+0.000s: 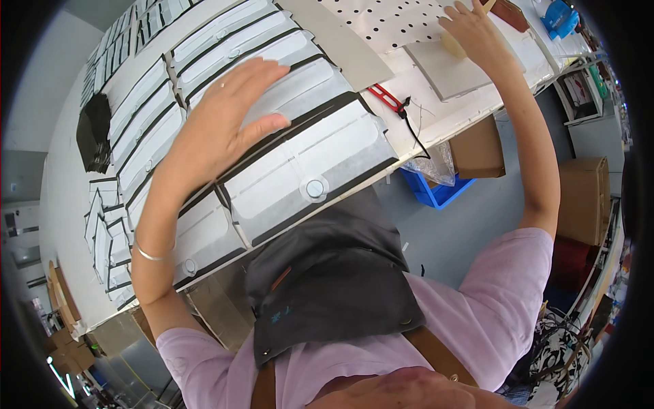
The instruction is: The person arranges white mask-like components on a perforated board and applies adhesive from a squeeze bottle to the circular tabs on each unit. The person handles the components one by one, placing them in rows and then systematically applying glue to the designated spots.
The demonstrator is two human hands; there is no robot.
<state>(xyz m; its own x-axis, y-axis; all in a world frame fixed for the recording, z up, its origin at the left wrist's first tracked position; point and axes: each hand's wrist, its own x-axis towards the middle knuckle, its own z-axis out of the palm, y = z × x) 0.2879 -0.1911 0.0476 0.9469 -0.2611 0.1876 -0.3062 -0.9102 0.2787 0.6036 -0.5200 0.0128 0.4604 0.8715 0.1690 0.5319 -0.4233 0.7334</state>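
My left hand [228,112] hovers over flat white pieces with black edge strips, its fingers stretched out, thumb apart and nothing in them. Closest to me lies one white piece [300,160] with a round silvery disc [315,189] near its front edge. More such pieces [238,51] lie in rows further back. At the far right my right hand [473,34] is closed on what looks like a brush, above a grey board [439,71]. Its pale yellowish head [452,46] shows below the fingers and a light wooden handle [488,5] sticks out above; the grip is partly hidden.
Red-handled pliers [387,99] lie by the table's front edge beside a black cord [413,129]. A perforated white sheet [381,20] and a blue dispenser [560,19] are further back. Below stand a blue crate [436,194] and a cardboard box [479,146].
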